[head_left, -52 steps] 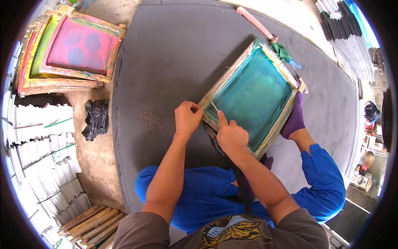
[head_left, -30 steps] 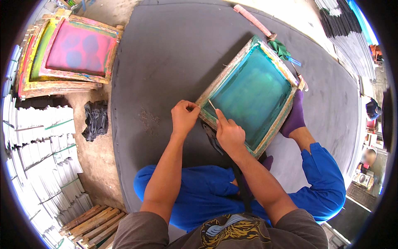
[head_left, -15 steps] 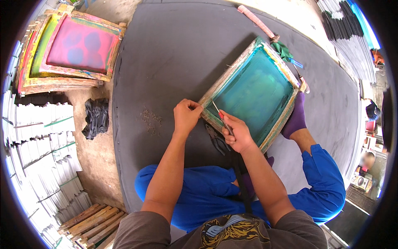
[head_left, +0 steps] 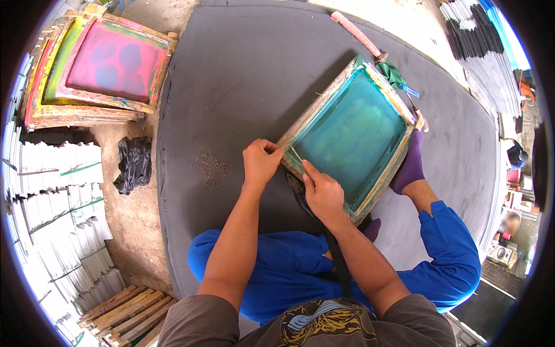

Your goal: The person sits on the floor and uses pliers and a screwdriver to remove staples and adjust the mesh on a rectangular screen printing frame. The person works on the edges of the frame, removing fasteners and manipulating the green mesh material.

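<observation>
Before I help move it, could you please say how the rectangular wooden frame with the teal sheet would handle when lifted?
The rectangular wooden frame would probably stay stiff, given its wooden bars; the teal sheet stretched inside looks thin, so might puncture.

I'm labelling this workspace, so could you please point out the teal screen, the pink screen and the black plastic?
Teal screen (head_left: pixel 354 134): head view, middle of its coloured panel.
Pink screen (head_left: pixel 115 61): head view, middle of its coloured panel.
Black plastic (head_left: pixel 134 166): head view, middle of its crumpled surface.
</observation>
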Motion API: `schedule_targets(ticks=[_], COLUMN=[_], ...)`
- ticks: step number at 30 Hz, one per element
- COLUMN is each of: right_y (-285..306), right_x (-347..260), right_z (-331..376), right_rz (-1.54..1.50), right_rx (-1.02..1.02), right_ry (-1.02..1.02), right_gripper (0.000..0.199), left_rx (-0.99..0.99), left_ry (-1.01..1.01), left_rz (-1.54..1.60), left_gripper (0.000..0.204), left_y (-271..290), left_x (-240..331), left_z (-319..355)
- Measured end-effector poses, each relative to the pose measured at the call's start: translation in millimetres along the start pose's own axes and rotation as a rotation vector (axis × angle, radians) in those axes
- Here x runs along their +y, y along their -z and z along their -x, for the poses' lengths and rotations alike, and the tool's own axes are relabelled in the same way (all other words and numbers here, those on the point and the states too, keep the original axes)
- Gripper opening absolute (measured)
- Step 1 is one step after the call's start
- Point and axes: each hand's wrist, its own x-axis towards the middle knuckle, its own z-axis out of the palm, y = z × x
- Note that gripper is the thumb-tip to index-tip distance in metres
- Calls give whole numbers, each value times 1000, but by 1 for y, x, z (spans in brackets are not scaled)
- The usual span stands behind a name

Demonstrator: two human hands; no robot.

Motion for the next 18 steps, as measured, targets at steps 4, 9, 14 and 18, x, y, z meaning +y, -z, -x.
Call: schedule_targets(ticks=[4, 9, 14, 18], right_y=[9, -10, 8, -15], right_x=[-17, -13, -30, 10], right_z=[-4, -1, -8, -7], right_rz=[211, 214, 242, -378], right_rx=[-93, -65, -285, -34], right_ry=[-27, 51, -144, -75], right_gripper=[37, 43, 36, 32], left_rx=[-13, 4, 26, 17], left_ry=[22, -5, -39, -52], left_rz=[3, 0, 18, 15], left_gripper=[15, 15, 16, 18], left_y=[1, -1, -3, -4], left_x=[0, -1, -9, -6], left_z=[1, 4, 5, 3])
